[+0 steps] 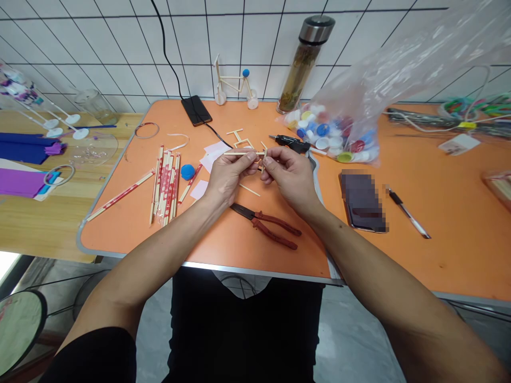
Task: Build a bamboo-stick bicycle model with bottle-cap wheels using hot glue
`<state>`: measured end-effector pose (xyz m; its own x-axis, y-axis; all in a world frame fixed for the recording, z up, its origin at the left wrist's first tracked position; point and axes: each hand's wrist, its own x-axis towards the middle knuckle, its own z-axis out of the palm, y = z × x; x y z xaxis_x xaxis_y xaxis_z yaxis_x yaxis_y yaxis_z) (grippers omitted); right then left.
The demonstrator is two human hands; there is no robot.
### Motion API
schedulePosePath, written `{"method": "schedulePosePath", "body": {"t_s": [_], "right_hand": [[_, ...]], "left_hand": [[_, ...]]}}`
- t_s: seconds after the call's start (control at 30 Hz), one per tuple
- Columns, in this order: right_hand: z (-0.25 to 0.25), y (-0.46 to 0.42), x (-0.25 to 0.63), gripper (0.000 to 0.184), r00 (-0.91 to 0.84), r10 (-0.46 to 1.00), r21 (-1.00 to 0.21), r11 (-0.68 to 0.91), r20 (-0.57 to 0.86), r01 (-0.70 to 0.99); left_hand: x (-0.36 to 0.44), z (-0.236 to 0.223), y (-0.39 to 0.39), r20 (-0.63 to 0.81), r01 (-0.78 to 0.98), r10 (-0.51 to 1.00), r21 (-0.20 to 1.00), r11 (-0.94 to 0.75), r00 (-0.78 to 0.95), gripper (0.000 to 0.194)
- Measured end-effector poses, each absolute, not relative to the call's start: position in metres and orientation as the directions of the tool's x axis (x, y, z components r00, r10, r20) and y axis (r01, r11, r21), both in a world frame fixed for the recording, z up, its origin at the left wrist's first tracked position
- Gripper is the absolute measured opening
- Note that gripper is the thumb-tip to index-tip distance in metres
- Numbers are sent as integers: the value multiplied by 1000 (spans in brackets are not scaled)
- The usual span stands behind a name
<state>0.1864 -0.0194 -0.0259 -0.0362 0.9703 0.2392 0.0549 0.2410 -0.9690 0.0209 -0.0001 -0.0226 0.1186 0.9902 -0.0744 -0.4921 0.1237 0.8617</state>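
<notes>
Pinching a pale stick point(235, 153) nearly level in our left hand point(229, 178), we have its thumb and forefinger closed on it, out over the middle of the orange counter point(399, 266). Our right hand point(293, 175), just beside, grips a shorter stick point(264, 146) set crosswise, and the fingers hide whether the two pieces touch. Just beyond our hands we see a small stick frame point(242, 142) lying flat, with a black pointed tool point(289, 141) to its right. Nearer to us rest the red-handled pliers point(255, 218), between our forearms. To the left we have a bundle of sticks in red-and-white wrappers point(165, 186), and a blue cap point(188, 172) lies between it and our left hand. Farther back, by the tiled wall, we see a wheeled stick model point(233, 81) standing upright, then a tall flask point(303, 69) and a clear bag of coloured caps point(331, 133). Over on our right a phone point(363, 202) lies near a pen point(409, 213).
</notes>
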Motion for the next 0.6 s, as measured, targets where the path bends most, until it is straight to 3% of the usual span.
{"method": "schedulePosePath", "body": {"t_s": [0.27, 0.6], "right_hand": [[-25, -19, 187, 49, -33, 970, -970, 241, 240, 34], [-24, -17, 191, 58, -24, 968, -967, 252, 251, 49]], "left_hand": [[20, -27, 1, -41, -464, 988, 879, 107, 151, 18], [19, -29, 2, -46, -465, 985, 877, 121, 169, 20]]}}
